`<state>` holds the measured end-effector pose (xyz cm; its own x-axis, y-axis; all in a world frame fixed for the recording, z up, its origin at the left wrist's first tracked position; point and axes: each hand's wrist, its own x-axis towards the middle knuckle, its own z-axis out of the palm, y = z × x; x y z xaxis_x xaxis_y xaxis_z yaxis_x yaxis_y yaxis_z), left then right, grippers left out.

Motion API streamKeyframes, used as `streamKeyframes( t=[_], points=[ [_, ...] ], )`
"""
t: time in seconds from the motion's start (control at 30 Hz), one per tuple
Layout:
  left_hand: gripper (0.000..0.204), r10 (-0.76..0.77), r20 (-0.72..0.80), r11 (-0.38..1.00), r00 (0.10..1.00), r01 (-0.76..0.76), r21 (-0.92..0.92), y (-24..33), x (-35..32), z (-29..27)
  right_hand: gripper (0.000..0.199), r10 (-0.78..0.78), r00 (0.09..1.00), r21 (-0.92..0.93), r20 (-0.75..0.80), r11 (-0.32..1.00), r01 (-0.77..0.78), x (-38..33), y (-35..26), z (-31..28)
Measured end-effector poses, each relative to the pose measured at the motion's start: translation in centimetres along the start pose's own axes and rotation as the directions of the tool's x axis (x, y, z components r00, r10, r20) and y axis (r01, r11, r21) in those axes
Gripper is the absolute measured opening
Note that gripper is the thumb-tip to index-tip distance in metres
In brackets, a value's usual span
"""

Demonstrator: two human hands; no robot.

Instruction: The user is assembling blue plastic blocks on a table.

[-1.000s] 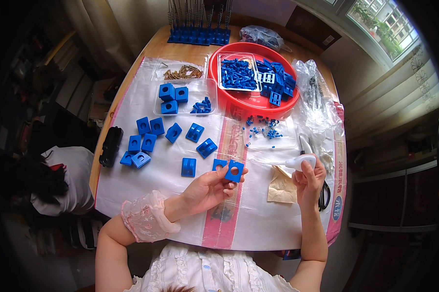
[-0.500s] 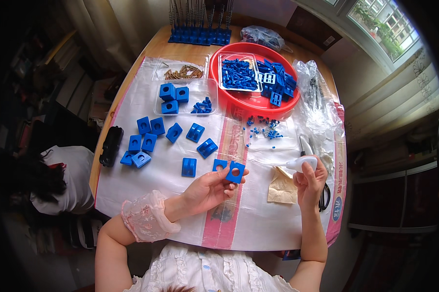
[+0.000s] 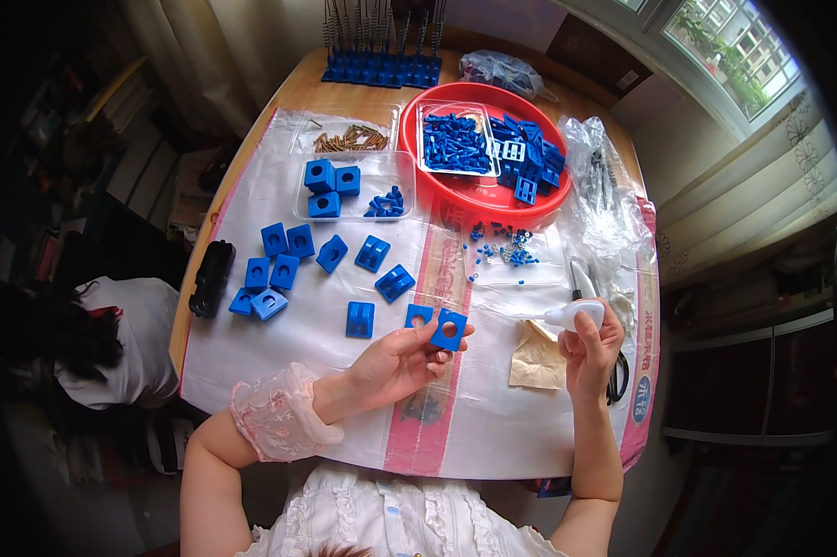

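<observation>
Blue square block with a round hole (image 3: 448, 329): held up off the worktop (image 3: 288, 93), toward its near edge and about midway along it, tilted, hole facing up. Left hand (image 3: 398, 364) has it; grip clamped on the block, thumb on the left side, fingertips under and along the right edge. A second blue holed block (image 3: 418, 317) sits just beside it, against the thumb; cannot tell if it is held or lying on the sheet.

Right hand (image 3: 590, 348): raised near the right end of the worktop, grip closed around a small white tool (image 3: 573, 316) whose tip points left toward the block. Hand and block well apart.

Under both hands: a clear plastic sheet (image 3: 279, 353) with pink borders covering the worktop. A tan paper scrap (image 3: 536, 357) lies between the hands, close to the right wrist. Black scissor handles (image 3: 617, 379) show just right of that hand.

Further out: a lone blue block (image 3: 360, 318) left of the held one, then a loose cluster of blue blocks (image 3: 284, 269) toward the left edge, with a black oblong object (image 3: 211, 277) at that edge. Small blue bits (image 3: 506, 249) are scattered mid-worktop. A clear tray (image 3: 400, 200) holds more blocks and pegs. A red round basin (image 3: 479, 200) full of blue parts stands toward the far right; clear bags (image 3: 604, 186) lie beside it. A blue rack of metal rods (image 3: 381, 65) stands at the far edge.
</observation>
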<state>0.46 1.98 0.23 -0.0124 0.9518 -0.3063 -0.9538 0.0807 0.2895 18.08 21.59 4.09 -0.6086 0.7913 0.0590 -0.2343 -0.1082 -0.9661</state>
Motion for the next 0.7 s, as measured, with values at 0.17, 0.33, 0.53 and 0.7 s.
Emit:
streamKeyframes(
  t=[0.17,0.33,0.53,0.7],
  points=[
    [0.049,-0.004,0.002,1.0,1.0,0.004,0.001,-0.02,-0.05,-0.01,0.012,0.002,1.0,0.007,0.009,1.0,-0.002,0.0,0.01,-0.09],
    [0.046,-0.007,0.002,1.0,1.0,0.007,0.003,-0.06,-0.05,-0.14,0.012,0.005,1.0,0.009,0.0,1.0,-0.005,-0.05,-0.06,0.01],
    [0.039,-0.026,0.015,0.999,1.0,0.027,-0.029,-0.17,0.11,-0.76,0.015,-0.03,0.999,0.013,0.015,0.999,0.029,0.06,0.4,-0.36],
    [0.038,-0.029,0.003,0.999,1.0,0.029,-0.031,-0.11,0.0,-0.5,0.012,-0.005,1.0,0.009,-0.012,1.0,0.005,-0.11,-0.33,0.22]
  ],
)
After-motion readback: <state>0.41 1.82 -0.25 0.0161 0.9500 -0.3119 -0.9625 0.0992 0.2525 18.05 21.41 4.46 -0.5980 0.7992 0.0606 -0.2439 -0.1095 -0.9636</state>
